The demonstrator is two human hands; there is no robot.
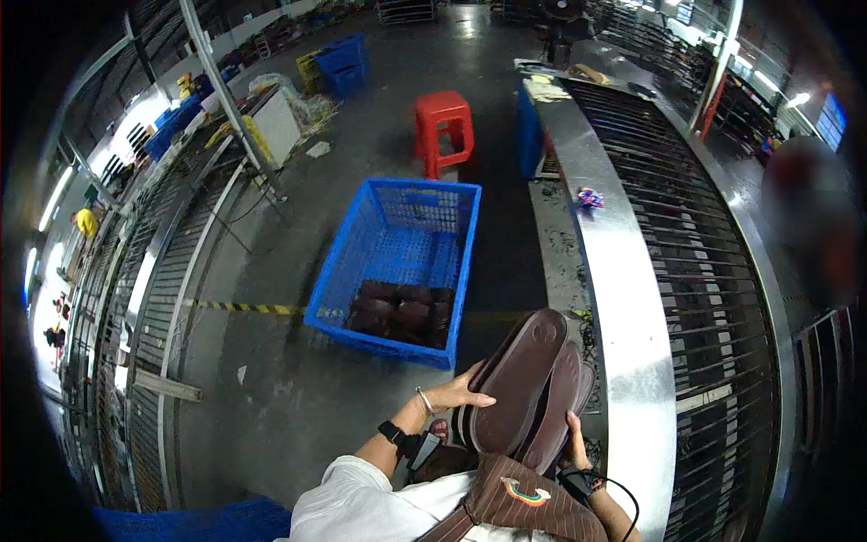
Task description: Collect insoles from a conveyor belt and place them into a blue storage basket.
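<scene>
Against my front I carry a bundle of dark brown shoe soles [519, 384], with several layers showing at their edges. My left hand [456, 392] grips the bundle's left side, thumb over the top sole. On the right side my right hand [575, 444] is closed round the outer soles, its fingers partly hidden. Just beyond the soles, to the left, a blue plastic crate [470, 262] stands on the floor. More dark brown soles [411, 312] lie in its near end.
Along my right runs a roller conveyor with a broad metal edge [623, 298]; a small colourful bundle [590, 198] sits on that edge. A red stool [442, 131] stands behind the crate. Slatted racks [194, 244] line the left, and another blue crate [199, 522] shows at the lower left.
</scene>
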